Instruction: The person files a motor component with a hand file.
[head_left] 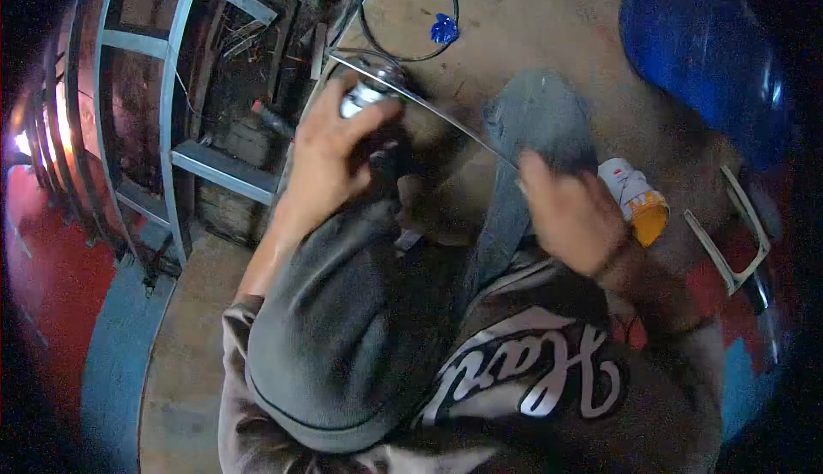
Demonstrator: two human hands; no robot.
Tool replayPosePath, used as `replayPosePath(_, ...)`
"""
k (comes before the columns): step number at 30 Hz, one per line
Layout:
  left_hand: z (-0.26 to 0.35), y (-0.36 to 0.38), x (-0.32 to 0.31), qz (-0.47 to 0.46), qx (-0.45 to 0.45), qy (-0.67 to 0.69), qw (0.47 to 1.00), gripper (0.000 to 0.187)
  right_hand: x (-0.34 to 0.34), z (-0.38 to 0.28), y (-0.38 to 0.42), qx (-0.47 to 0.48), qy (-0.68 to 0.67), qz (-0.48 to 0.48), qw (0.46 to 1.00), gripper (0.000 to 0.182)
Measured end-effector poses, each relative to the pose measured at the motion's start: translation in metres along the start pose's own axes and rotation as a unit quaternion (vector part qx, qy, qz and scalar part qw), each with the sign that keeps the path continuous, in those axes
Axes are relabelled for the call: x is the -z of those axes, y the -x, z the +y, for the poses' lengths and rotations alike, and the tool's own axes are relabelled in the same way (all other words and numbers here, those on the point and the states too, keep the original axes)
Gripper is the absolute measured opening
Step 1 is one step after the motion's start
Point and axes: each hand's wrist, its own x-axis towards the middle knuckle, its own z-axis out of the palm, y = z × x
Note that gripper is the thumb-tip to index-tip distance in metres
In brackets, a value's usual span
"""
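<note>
My left hand (330, 144) is closed around a shiny silver, rounded metal object (367, 99) with a dark top; fingers and palm hide much of it. A long, thin metal strip (437, 112) slants down to the right across the view, passing over the far end of that object. The strip's lower end is in the closed fingers of my right hand (570, 213), which is smeared by motion. Both hands are above my lap, close to my bent knees in grey trousers (540, 123).
A black cable (457, 11) loops on the floor near a small blue piece (444, 28). To the right are a blue curved sheet (694, 54), a white-and-yellow can (634, 191) and a bent metal frame (746, 243). A steel ladder-like frame (176, 88) stands left, near bright light.
</note>
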Motion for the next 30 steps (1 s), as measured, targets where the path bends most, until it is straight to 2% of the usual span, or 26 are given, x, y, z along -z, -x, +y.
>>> replayPosePath(1, 0.003, -0.002, 0.001, -0.017, -0.018, -0.020, 1.000, 0.060, 0.000, -0.007, -0.019, 0.025, 0.011, 0.044, 0.999, 0.022)
replayPosePath(3, 0.002, -0.004, -0.003, 0.006, -0.051, -0.020, 0.999, 0.061, 0.016, -0.035, -0.075, -0.037, -0.022, -0.020, 0.999, 0.016)
replayPosePath(4, -0.001, -0.003, -0.003, 0.013, -0.020, -0.025, 0.999, 0.062, 0.014, -0.037, -0.081, -0.013, -0.015, 0.018, 1.000, 0.013)
replayPosePath(5, -0.004, 0.000, -0.001, 0.014, 0.013, -0.028, 0.999, 0.062, 0.016, -0.037, -0.080, -0.009, -0.015, 0.024, 1.000, 0.013)
replayPosePath(9, 0.013, -0.006, -0.002, -0.017, -0.027, -0.018, 0.999, 0.062, 0.007, -0.027, -0.059, -0.045, -0.035, -0.007, 0.998, 0.014)
replayPosePath(13, 0.013, -0.009, 0.000, -0.028, -0.037, -0.006, 0.999, 0.061, 0.012, -0.015, -0.021, -0.037, 0.015, -0.046, 0.998, 0.017)
replayPosePath(15, 0.015, -0.007, 0.000, -0.025, -0.058, -0.012, 0.998, 0.059, 0.018, -0.016, 0.011, -0.074, 0.114, -0.052, 0.989, 0.015)
replayPosePath(19, 0.010, -0.011, -0.003, 0.000, -0.070, -0.011, 0.998, 0.064, 0.023, -0.026, -0.007, -0.117, 0.093, -0.105, 0.983, 0.016)
replayPosePath(20, 0.015, -0.011, 0.001, -0.027, -0.061, -0.015, 0.998, 0.066, 0.020, -0.035, -0.037, -0.111, 0.068, -0.078, 0.988, 0.020)
replayPosePath(22, 0.011, -0.010, -0.001, -0.009, -0.048, -0.004, 0.999, 0.066, 0.021, -0.034, -0.049, -0.111, 0.048, -0.041, 0.992, 0.023)
replayPosePath(23, 0.009, -0.010, -0.002, 0.005, -0.024, 0.009, 1.000, 0.066, 0.020, -0.034, -0.042, -0.083, 0.053, -0.011, 0.995, 0.023)
replayPosePath(25, 0.008, -0.012, 0.000, -0.020, -0.032, -0.003, 0.999, 0.063, 0.017, -0.031, -0.011, -0.055, 0.057, 0.008, 0.997, 0.023)
replayPosePath(26, 0.002, -0.012, -0.005, 0.008, -0.037, 0.001, 0.999, 0.062, 0.017, -0.019, 0.022, -0.071, 0.093, 0.017, 0.993, 0.021)
replayPosePath(27, 0.002, -0.007, -0.010, 0.029, -0.037, 0.011, 0.999, 0.062, 0.023, -0.020, 0.030, -0.079, 0.107, 0.011, 0.991, 0.020)
replayPosePath(28, 0.010, -0.008, -0.002, -0.006, -0.046, -0.004, 0.999, 0.060, 0.034, -0.028, 0.031, -0.088, 0.121, 0.005, 0.989, 0.020)
replayPosePath(29, 0.011, -0.008, -0.003, -0.010, -0.046, -0.002, 0.999, 0.060, 0.046, -0.033, 0.027, -0.156, 0.079, -0.081, 0.981, 0.021)
replayPosePath(30, 0.014, -0.011, -0.004, -0.024, -0.054, -0.015, 0.998, 0.059, 0.049, -0.040, 0.011, -0.195, 0.054, -0.118, 0.972, 0.021)
